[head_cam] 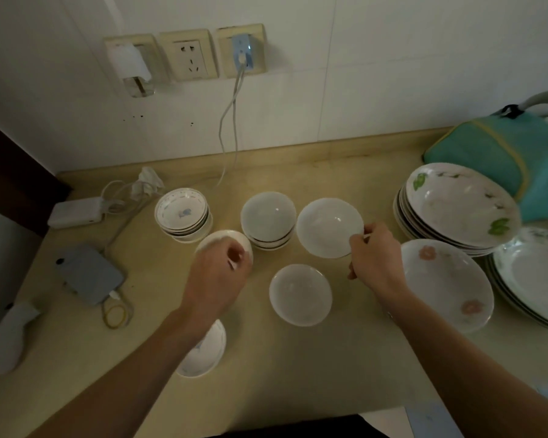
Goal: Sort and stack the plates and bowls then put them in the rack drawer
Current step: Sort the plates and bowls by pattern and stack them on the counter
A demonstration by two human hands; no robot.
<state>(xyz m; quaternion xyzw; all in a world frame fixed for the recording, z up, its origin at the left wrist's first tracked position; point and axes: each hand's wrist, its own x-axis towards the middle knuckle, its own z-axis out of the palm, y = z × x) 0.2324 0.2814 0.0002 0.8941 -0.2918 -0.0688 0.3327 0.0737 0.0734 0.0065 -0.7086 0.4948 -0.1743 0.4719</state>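
Plain white bowls. Bowl stack with maybe blue dots and a blue picture. Big plates with green leaves. Plate with pink flowers. Teal bag, yellow stripe. Tan counter.

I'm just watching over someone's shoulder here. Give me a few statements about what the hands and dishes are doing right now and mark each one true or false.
1. The right hand pinches the rim of a plain white bowl. True.
2. The left hand rests flat and bare on the counter. False: it grips a small white bowl from above.
3. A stack of blue-patterned bowls stands to the left of a stack of plain white bowls. True.
4. The plate with pink flowers lies on top of the stack with green leaves. False: it lies alone on the counter, in front of that leaf-patterned stack.
5. All three wall sockets are unused. False: only the middle socket is free.
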